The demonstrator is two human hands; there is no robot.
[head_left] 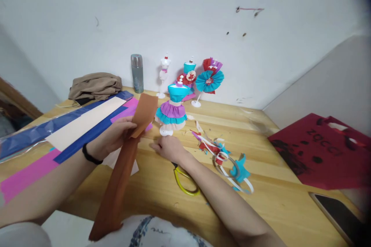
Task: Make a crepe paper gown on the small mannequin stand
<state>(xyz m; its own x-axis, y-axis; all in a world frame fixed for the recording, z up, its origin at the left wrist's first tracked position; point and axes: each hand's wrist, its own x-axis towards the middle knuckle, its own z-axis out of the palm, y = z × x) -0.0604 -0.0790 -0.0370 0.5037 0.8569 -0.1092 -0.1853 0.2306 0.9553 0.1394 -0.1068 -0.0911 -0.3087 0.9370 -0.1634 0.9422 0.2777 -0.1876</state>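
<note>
My left hand [117, 134], with a black band on its wrist, is closed on a long strip of brown crepe paper [146, 110]. The strip's upper end is folded over, and its lower end hangs down to my lap. Low over the table, my right hand [169, 147] is curled, its fingertips pointing left; anything inside it is hidden. Just beyond it stands a small dress form [174, 108] in a turquoise top and a tiered purple, turquoise and peach skirt. Yellow-handled scissors [187, 185] lie partly under my right forearm, their blades mostly covered.
Crepe paper sheets [87, 123] in cream, blue and pink spread across the left. Behind are a folded brown cloth [95, 87], a flask [137, 73] and several small dress forms [210, 79]. Scraps and ribbon [223, 158] lie right, near a red bag [321, 154] and a phone [339, 216].
</note>
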